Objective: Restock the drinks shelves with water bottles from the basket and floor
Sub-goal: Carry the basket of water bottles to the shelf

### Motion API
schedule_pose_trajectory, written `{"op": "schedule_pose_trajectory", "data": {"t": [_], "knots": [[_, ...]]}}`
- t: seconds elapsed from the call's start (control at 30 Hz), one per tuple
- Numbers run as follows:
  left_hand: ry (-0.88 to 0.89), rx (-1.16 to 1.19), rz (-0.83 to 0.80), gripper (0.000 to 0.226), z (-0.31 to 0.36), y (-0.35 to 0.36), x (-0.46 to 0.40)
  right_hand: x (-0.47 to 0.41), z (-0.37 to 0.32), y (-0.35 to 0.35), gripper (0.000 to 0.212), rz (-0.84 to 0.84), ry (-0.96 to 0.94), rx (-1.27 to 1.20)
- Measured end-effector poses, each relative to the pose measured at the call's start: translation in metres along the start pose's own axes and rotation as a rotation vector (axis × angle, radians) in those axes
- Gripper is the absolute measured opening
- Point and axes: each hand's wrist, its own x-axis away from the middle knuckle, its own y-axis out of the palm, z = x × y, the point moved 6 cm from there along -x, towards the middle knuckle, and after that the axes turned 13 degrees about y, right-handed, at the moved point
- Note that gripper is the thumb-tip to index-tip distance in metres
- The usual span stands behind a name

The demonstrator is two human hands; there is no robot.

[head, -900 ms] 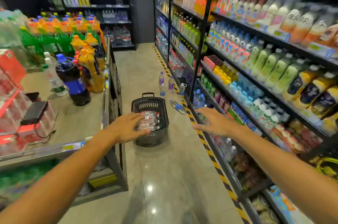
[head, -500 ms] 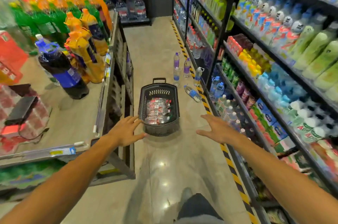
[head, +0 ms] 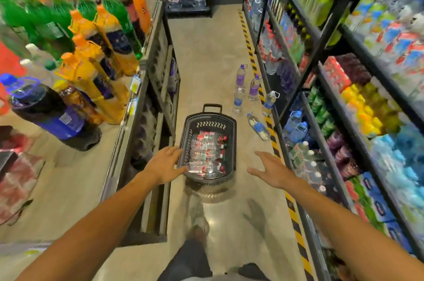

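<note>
Aisle view, looking down; much of the frame motion-blurred. Black basket (head: 207,120) sits on the floor at centre, handle toward 12 o'clock, loaded with red-capped water bottles (head: 206,154) lying on their sides. Left hand (head: 165,166) reaches forward at the basket's 9 o'clock edge, fingers spread and straight, holding nothing; whether the fingertips touch the rim cannot be told. Right hand (head: 271,170) hovers at the basket's 3 o'clock, apart from it, palm down, fingers splayed, empty. At 1 o'clock from the basket, four floor bottles (head: 240,79) stand upright near the yellow-black floor stripe (head: 273,138), two with purple labels, two with blue; a fifth bottle (head: 258,126) lies tipped on its side just beside the stripe. Drinks shelves (head: 325,88) run along the 3 o'clock side, packed with coloured bottles, clear water bottles on the lowest tier. At 9 o'clock, a display table (head: 75,179) carries orange, green and dark cola bottles. Person's leg and shoe show at 6 o'clock
</note>
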Motion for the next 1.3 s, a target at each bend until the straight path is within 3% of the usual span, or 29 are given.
{"op": "schedule_pose_trajectory", "data": {"t": [0.37, 0.67, 1.0, 1.17, 1.3], "knots": [[-0.052, 0.106, -0.129, 0.073, -0.138, 0.016, -0.183, -0.192, -0.023, 0.008, 0.086, -0.053, 0.235, -0.197], [-0.220, 0.293, -0.230, 0.078, -0.203, 0.103, -0.284, -0.339, 0.015, 0.065, 0.086, -0.121, 0.333, -0.236], [-0.427, 0.591, -0.125, 0.094, -0.272, 0.256, -0.367, -0.489, 0.068, 0.190, 0.090, -0.176, 0.344, -0.353], [-0.446, 0.669, -0.076, 0.114, -0.302, 0.320, -0.397, -0.525, 0.079, 0.247, 0.102, -0.091, 0.401, -0.697], [-0.487, 0.797, 0.050, 0.121, -0.326, 0.354, -0.414, -0.550, 0.068, 0.273, 0.097, 0.030, 0.290, -0.791]]}}
